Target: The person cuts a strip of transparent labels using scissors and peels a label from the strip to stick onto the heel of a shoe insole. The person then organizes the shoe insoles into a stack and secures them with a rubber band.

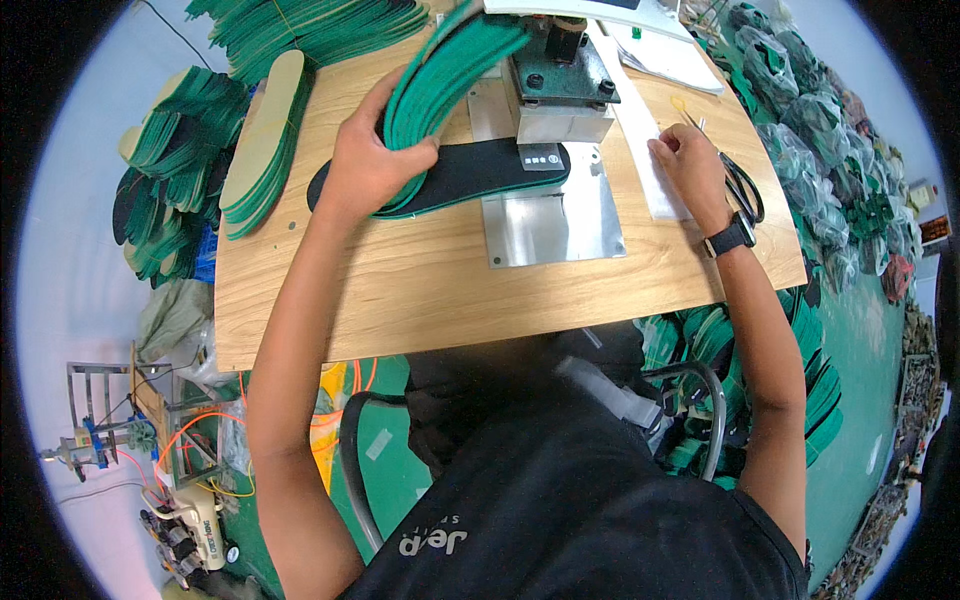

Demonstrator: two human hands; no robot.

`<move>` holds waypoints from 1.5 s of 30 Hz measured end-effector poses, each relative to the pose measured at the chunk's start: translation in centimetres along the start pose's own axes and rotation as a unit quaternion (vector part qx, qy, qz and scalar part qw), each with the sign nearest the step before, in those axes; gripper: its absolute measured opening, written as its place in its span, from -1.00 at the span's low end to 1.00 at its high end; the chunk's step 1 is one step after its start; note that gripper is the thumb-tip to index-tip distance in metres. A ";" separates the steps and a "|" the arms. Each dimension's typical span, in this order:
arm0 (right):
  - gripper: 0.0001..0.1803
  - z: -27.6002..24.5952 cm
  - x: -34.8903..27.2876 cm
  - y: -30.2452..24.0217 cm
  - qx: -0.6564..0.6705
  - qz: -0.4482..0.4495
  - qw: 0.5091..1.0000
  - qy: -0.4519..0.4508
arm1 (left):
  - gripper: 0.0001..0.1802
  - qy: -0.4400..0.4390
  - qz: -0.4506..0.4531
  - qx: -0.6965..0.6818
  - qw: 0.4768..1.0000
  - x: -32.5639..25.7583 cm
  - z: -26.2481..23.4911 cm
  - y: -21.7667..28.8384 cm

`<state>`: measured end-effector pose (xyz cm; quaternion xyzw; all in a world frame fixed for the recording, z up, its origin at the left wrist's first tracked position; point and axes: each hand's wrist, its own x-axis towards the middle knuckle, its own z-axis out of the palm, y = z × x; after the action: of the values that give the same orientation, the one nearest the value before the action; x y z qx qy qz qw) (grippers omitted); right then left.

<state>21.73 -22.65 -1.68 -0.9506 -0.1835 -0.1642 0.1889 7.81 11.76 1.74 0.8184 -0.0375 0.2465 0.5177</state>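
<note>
Both bare forearms (pixel 297 285) extended forward. Left hand (pixel 372 155): clasped, thumb opposing fingers. Right hand (pixel 692 168): near right edge of light wood-grain desk (pixel 420 285), fingers curled inward.

Pale wood-grain worktop (pixel 430 305), smooth. Rectangular silver metal plate (pixel 555 235), back from near edge, glossy. Curved green cloth-like insole bundle (pixel 430 95), matt.

Whitish wall (pixel 70 200) can be seen off left, floor (pixel 865 340) is done in green, and the wood-grain worktable (pixel 410 290) is pretty nicely lit.
</note>
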 end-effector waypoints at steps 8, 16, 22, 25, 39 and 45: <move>-0.58 0.1 2.0 2.2 0.082 0.070 0.992 -0.059 | 0.02 -0.086 -0.009 0.073 0.994 -0.3 0.4 0.7; -0.56 0.7 3.7 1.6 0.017 0.050 0.995 -0.090 | -0.12 0.082 0.146 0.208 0.964 -0.6 -0.5 1.9; -0.53 0.3 3.8 -0.2 0.005 0.037 0.994 -0.099 | -0.47 0.130 0.167 -0.023 0.977 -5.1 0.8 6.9; -0.54 1.4 4.0 0.7 -0.004 0.033 0.998 -0.057 | -0.56 0.006 0.114 -0.123 0.986 -7.5 2.6 7.5; -0.72 -7.1 2.0 1.0 -0.108 -0.127 0.986 0.013 | -0.63 -0.178 -0.214 -0.206 0.938 -7.1 11.6 7.0; -0.81 -12.5 -14.2 -5.1 0.020 -0.354 0.934 -0.040 | -0.63 -0.231 -0.242 -0.318 0.887 -8.4 17.2 8.3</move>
<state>4.06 -27.56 5.38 -0.8257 -0.5190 -0.1791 0.1297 4.13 -8.59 -0.97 0.6276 -0.0332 -0.1073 0.7704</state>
